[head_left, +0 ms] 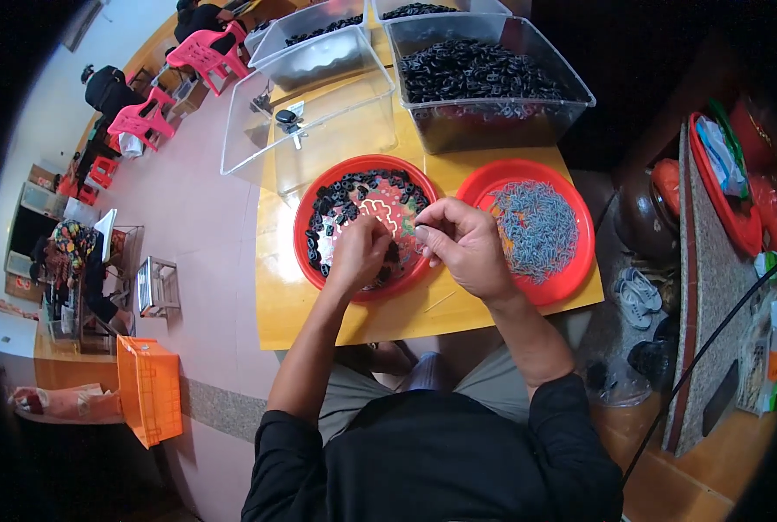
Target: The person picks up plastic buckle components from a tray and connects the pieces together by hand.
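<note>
A round red tray (pixel 302 228) with a patterned bottom holds many small black plastic pieces (pixel 336 202) around its inside. My left hand (pixel 362 250) is over this tray, fingers bent down and pinched; whatever they grip is hidden behind them. At the tray's right rim my right hand (pixel 474 250) has its thumb and forefinger closed, with a small dark piece at the tips, too small to name exactly. To the right, a second red tray (pixel 587 252) is heaped with thin grey metal pins or screws (pixel 536 228). My right hand overlaps its left edge.
A clear bin (pixel 493 130) full of black pieces stands behind the trays on the yellow table (pixel 288 317). Left of it is a tilted clear container (pixel 336 117). An orange crate (pixel 151 391) is at the left; people sit by pink chairs (pixel 145 120) farther off.
</note>
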### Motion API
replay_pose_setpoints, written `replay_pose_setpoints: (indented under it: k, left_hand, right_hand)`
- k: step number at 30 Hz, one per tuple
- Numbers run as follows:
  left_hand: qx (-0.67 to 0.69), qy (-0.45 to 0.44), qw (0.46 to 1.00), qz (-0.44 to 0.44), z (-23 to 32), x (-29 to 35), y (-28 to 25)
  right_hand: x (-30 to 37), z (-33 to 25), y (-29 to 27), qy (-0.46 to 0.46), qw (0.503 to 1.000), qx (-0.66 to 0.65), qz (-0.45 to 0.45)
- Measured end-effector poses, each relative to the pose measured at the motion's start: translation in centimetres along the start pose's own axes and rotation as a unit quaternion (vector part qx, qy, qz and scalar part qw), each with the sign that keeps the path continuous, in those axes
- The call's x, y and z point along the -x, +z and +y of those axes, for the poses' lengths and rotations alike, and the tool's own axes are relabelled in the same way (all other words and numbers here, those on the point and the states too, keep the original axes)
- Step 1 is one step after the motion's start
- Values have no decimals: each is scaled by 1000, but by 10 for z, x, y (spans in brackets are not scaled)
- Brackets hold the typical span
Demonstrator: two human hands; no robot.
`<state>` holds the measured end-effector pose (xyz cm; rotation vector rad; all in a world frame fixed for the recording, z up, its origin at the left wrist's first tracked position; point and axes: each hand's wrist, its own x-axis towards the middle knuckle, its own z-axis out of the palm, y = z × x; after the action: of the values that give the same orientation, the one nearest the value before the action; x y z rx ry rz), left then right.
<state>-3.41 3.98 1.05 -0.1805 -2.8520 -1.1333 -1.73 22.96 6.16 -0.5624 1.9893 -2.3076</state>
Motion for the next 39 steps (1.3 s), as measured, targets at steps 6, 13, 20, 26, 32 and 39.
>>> replay_pose_setpoints:
  k: [6, 13, 20, 26, 32, 39]
  left_hand:
    - [-31, 26, 999, 30, 0, 4, -6]
    - [-148, 81, 985, 18, 18, 2, 15]
    - [-188, 124, 974, 6, 21, -3, 23]
    - [-194, 150, 970, 3, 19, -2, 27]
    - [13, 80, 997, 6, 7, 2, 17]
    - [544, -108, 831, -44, 17, 19, -10]
  right_hand:
    - [-3, 8, 2, 4, 1000, 0, -4]
    - [-3, 8, 1, 10, 1000, -15, 7]
    - [-2, 9, -1, 10, 1000, 11, -10]
    - [-3, 9, 0, -2, 1000, 12, -6]
    - [-2, 13, 2, -9, 1000, 18, 11]
    - [0, 12, 7, -6, 999, 40, 10]
